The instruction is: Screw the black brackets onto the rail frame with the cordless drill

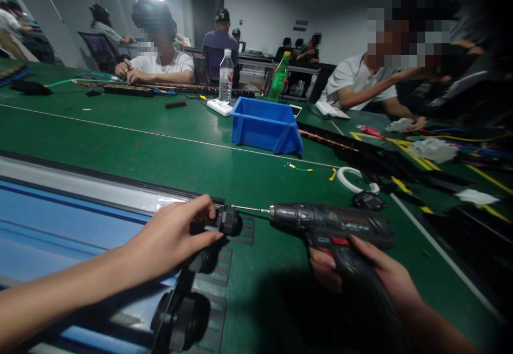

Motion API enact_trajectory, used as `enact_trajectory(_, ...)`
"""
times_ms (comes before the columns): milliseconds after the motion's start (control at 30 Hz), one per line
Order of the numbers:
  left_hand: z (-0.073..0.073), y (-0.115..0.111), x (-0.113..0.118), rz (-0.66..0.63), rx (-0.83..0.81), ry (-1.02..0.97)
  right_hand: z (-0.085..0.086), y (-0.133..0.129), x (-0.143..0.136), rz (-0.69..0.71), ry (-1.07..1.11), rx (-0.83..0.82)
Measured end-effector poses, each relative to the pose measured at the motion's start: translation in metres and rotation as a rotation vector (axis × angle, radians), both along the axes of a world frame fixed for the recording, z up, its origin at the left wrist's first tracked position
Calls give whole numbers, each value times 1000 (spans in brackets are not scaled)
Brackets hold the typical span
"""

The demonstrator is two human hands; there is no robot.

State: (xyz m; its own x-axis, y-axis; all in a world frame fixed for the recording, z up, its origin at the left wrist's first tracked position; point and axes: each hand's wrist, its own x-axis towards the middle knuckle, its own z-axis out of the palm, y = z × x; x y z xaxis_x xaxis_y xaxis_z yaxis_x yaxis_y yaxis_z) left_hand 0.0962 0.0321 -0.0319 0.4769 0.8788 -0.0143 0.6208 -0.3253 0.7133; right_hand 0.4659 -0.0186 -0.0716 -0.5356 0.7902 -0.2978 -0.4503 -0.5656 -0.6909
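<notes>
My right hand (pixel 385 274) is wrapped round the grip of a black cordless drill (pixel 332 223), a finger at its trigger. The drill lies level, and its long thin bit (pixel 248 208) points left. The bit's tip comes close to the end plate beside a black cable gland (pixel 230 221); whether it touches a screw I cannot tell. My left hand (pixel 186 225) pinches this gland between curled fingers and thumb. The gland sits at the end of a long metal housing (pixel 68 220) with a shiny blue face. More black glands (pixel 188 314) stick out lower along that end.
A blue bin (pixel 264 124) stands beyond the drill, with a clear bottle (pixel 226 76) and a green bottle (pixel 279 77) behind. A white coil (pixel 355 180), wires and dark strips lie at the right. Several people sit around the green table (pixel 176 151).
</notes>
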Motion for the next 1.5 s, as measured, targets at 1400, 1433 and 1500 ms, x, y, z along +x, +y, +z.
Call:
enact_trajectory(1400, 13, 3, 0, -198, 61, 64, 16, 2, 6, 75, -349, 113)
enact_trajectory(1433, 13, 3, 0, -202, 62, 62, 17, 3, 5, 77, -359, 115)
enact_trajectory(1500, 14, 2, 0, -208, 64, 56, 18, 4, 3, 65, -396, 115)
